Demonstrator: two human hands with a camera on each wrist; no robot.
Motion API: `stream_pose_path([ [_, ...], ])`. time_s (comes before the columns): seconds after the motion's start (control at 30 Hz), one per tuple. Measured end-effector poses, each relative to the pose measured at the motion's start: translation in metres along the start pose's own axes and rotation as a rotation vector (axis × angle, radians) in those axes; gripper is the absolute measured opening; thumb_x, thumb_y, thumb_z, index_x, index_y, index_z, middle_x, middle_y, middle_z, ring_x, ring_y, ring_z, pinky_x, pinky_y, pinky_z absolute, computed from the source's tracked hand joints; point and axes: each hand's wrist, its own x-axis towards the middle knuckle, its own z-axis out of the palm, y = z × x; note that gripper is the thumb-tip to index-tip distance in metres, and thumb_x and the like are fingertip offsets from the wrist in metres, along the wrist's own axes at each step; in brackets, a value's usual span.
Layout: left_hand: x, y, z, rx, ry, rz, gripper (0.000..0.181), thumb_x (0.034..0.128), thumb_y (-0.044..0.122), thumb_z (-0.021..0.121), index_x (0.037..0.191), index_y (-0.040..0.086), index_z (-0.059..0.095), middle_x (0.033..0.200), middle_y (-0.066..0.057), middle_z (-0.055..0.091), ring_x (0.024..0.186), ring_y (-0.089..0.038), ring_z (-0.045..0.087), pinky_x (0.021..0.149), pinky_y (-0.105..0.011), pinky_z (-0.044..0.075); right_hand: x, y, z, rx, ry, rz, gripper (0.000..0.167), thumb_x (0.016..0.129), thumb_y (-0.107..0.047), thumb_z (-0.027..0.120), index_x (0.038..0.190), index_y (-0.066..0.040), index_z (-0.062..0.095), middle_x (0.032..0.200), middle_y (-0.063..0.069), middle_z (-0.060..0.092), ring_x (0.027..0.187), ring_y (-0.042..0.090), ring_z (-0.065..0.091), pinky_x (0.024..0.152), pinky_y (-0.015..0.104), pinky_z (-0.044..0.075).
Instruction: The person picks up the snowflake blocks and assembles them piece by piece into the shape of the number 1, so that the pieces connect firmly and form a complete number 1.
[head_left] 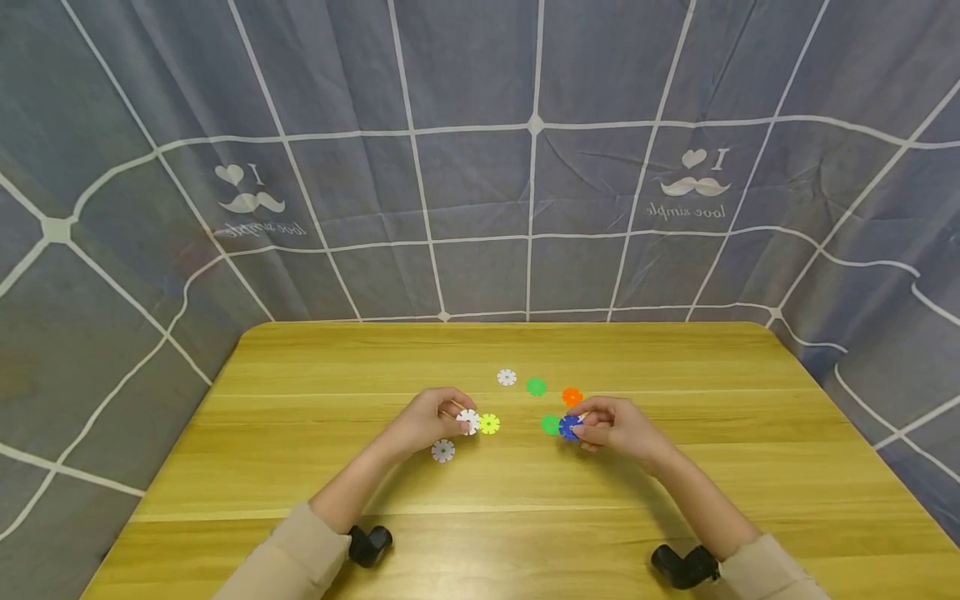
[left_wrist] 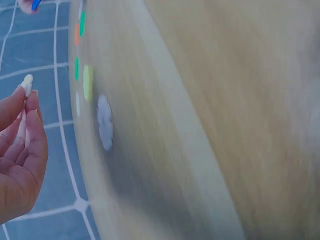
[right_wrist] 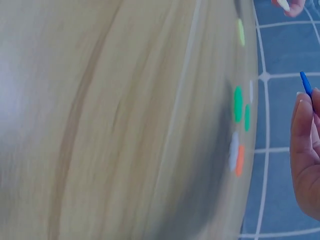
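In the head view my left hand (head_left: 429, 423) pinches a white notched plastic disc (head_left: 468, 422) between thumb and fingers, raised above the table. My right hand (head_left: 621, 429) pinches a blue notched disc (head_left: 567, 427), which the right wrist view shows edge-on and off the tabletop. Beside the left hand lie a yellow disc (head_left: 489, 424) and a greyish-white disc (head_left: 443, 451). Close to the right hand are a green disc (head_left: 551, 425) and an orange disc (head_left: 572, 397). Another white disc (right_wrist: 233, 151), near the orange one, is mostly hidden from the head camera.
Farther back on the wooden table (head_left: 480, 492) lie a white disc (head_left: 507, 377) and a second green disc (head_left: 536, 387). A grey curtain (head_left: 480, 192) with white lines hangs behind the table. Black wrist mounts (head_left: 370, 547) sit at both sleeves.
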Motion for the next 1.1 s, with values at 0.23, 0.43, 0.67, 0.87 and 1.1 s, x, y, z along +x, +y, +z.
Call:
stream_pose_path([
  [0.23,-0.009,0.010,0.012,-0.085,-0.011,0.000,0.028,0.0838,0.000,0.065,0.111,-0.004,0.059,0.079,-0.005,0.059,0.067,-0.019,0.052,0.061,-0.028,0.044,-0.003,-0.012,0.013,0.022,-0.039,-0.016,0.032,0.087,-0.001,0.062,0.113,0.015,0.051,0.078,0.009,0.061,0.069,0.018,0.061,0.066,0.033,0.056],
  [0.43,-0.017,0.017,0.023,-0.153,0.003,-0.016,0.027,0.0825,0.003,0.068,0.107,-0.002,0.060,0.077,-0.002,0.062,0.067,-0.018,0.053,0.059,-0.025,0.042,-0.004,-0.021,0.023,0.038,-0.065,-0.025,0.032,0.088,-0.003,0.062,0.114,0.014,0.052,0.081,0.014,0.062,0.072,0.023,0.062,0.070,0.041,0.056],
  [0.67,-0.029,0.024,0.036,-0.271,-0.014,-0.021,0.025,0.0824,0.002,0.068,0.106,-0.004,0.060,0.079,-0.003,0.065,0.076,-0.020,0.062,0.075,-0.036,0.054,-0.007,-0.033,0.034,0.066,-0.091,-0.028,0.032,0.089,-0.005,0.061,0.113,0.014,0.054,0.082,0.009,0.063,0.070,0.018,0.062,0.069,0.037,0.056],
  [0.87,-0.036,0.030,0.045,-0.418,-0.022,-0.070,0.027,0.0835,-0.001,0.066,0.108,-0.008,0.057,0.082,-0.005,0.067,0.075,-0.015,0.065,0.072,-0.028,0.056,-0.008,-0.040,0.040,0.061,-0.108,-0.056,0.028,0.089,-0.001,0.059,0.112,0.013,0.054,0.082,0.009,0.062,0.070,0.017,0.061,0.067,0.034,0.056],
  [1.1,-0.043,0.035,0.051,-0.552,-0.019,-0.138,0.030,0.0843,-0.002,0.065,0.112,-0.008,0.055,0.081,-0.005,0.068,0.069,-0.011,0.065,0.067,-0.021,0.055,-0.009,-0.046,0.043,0.027,-0.117,-0.111,0.022,0.090,-0.001,0.059,0.108,0.011,0.054,0.082,0.010,0.061,0.068,0.014,0.060,0.065,0.031,0.056],
])
